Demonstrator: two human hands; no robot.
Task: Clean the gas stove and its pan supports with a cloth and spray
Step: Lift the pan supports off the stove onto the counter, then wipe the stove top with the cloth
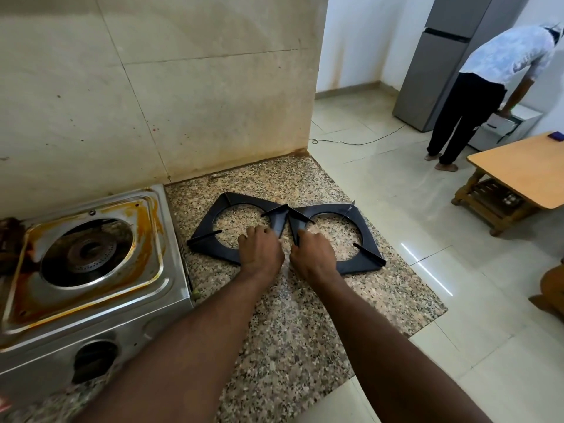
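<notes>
A steel gas stove (171, 270) stands at the left on the granite counter (290, 331), its top stained orange-brown around a bare burner (87, 250). Two black square pan supports lie flat on the counter to its right, corners touching. My left hand (259, 250) grips the near right edge of the left pan support (210, 239), fingers curled over its inner ring. My right hand (314, 253) grips the near left edge of the right pan support (363, 264) the same way. No cloth or spray is in view.
A stained tiled wall (152, 87) backs the counter. The counter's right edge drops to a glossy tiled floor (427, 239). Across the room a person (488, 87) bends beside a grey fridge (433, 62), near a low wooden table (525, 172).
</notes>
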